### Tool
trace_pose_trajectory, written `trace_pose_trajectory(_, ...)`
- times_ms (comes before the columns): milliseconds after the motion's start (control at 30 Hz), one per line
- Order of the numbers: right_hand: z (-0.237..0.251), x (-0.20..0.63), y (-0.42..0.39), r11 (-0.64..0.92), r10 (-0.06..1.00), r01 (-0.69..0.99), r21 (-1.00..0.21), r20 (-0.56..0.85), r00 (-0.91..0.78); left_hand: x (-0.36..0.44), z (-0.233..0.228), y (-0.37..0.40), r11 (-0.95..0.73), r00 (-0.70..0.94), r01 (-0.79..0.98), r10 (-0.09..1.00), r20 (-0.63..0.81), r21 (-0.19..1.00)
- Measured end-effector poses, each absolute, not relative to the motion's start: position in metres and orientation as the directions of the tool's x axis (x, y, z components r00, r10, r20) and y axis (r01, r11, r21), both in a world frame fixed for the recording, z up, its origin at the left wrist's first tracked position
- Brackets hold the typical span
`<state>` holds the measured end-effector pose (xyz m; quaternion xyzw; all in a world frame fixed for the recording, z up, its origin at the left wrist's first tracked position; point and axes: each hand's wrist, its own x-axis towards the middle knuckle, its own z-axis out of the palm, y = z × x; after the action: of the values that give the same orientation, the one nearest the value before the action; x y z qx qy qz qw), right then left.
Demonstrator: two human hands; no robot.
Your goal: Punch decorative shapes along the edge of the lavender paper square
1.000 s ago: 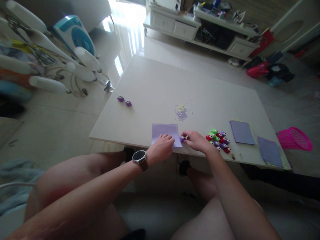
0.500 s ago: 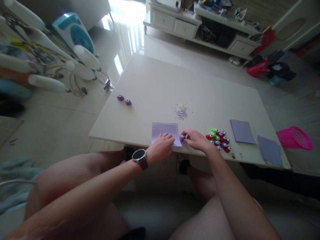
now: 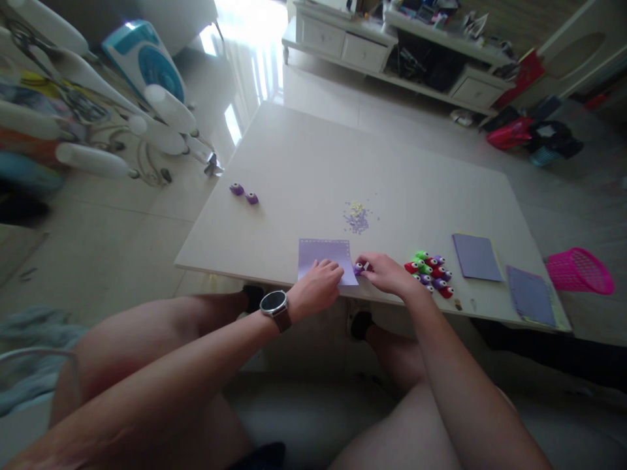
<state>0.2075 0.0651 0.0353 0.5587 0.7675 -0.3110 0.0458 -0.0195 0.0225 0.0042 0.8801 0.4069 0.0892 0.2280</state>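
Observation:
A sheet of purple paper (image 3: 313, 256) lies at the table's near edge, with small punched holes along its top and right edges. My left hand (image 3: 321, 282) rests on it, fingers lying over the lower right part. At the sheet's right edge, my right hand (image 3: 379, 271) grips a small purple hole punch (image 3: 359, 267) with a pale round top; the fingers partly hide it. Beyond the sheet is a little heap of purple and yellow punched paper bits (image 3: 357, 219). A cluster of red, green and purple punches (image 3: 431, 271) stands to the right of my right hand.
Two purple punches (image 3: 243, 193) stand at the table's left. Stacks of purple and yellow paper (image 3: 476, 256) and more sheets (image 3: 531, 295) lie at the right. A pink basket (image 3: 580, 271) is beyond the right edge. A white cabinet (image 3: 362, 52) stands across the floor.
Both hands stay in nearly the same place on the sheet and the punch. The whole view has shifted very slightly.

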Motion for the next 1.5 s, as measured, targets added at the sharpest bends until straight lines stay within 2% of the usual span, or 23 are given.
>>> trace_pose_trajectory(467,0.030,0.204,0.064,0.204,0.832,0.869,-0.450,-0.388,-0.396,-0.020,0.006,0.017,-0.608,0.704,0.649,0.708,-0.058,0.457)
trace_pose_trajectory(600,0.029,0.205,0.065,0.214,0.830,0.863,-0.458,-0.381,-0.408,-0.023,0.005,0.020,-0.599,0.675,0.666,0.738,-0.017,0.445)
trace_pose_trajectory(733,0.034,0.207,0.064,0.152,0.838,0.866,-0.475,-0.403,-0.368,-0.027,-0.002,0.022,-0.548,0.611,0.725,0.791,-0.023,0.418)
trace_pose_trajectory(1033,0.043,0.206,0.066,0.038,0.833,0.881,-0.472,-0.472,-0.288,-0.025,-0.003,0.015,-0.552,0.631,0.727,0.772,-0.079,0.408)
trace_pose_trajectory(1500,0.040,0.205,0.066,0.031,0.821,0.888,-0.459,-0.495,-0.284,-0.025,0.000,0.013,-0.568,0.643,0.724,0.761,-0.084,0.392)
